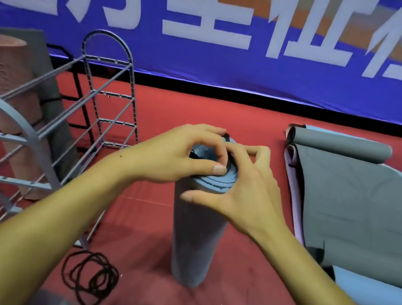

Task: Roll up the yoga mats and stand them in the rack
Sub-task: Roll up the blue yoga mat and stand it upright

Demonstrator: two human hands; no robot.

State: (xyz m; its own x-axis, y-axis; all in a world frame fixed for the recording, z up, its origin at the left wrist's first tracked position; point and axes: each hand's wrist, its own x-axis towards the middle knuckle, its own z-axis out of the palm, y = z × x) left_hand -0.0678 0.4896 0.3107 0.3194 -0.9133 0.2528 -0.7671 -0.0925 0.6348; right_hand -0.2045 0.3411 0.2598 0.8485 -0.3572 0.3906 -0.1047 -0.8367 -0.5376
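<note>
A rolled blue-grey yoga mat [194, 237] stands upright on the red floor in front of me. Both hands are at its top end. My left hand [180, 156] pinches a thin black elastic band [227, 137] over the roll's top. My right hand [241, 191] holds the same band at the top rim, thumb against the roll's side. The grey metal rack [36, 134] stands to the left. Behind it a pink rolled mat [3, 79] and a dark grey rolled mat [45, 87] lean upright.
Several black elastic bands [88, 280] lie in a pile on the floor by the rack's foot. To the right, partly unrolled grey, blue and lilac mats [362, 207] lie on the floor. A blue banner [237, 64] covers the wall behind.
</note>
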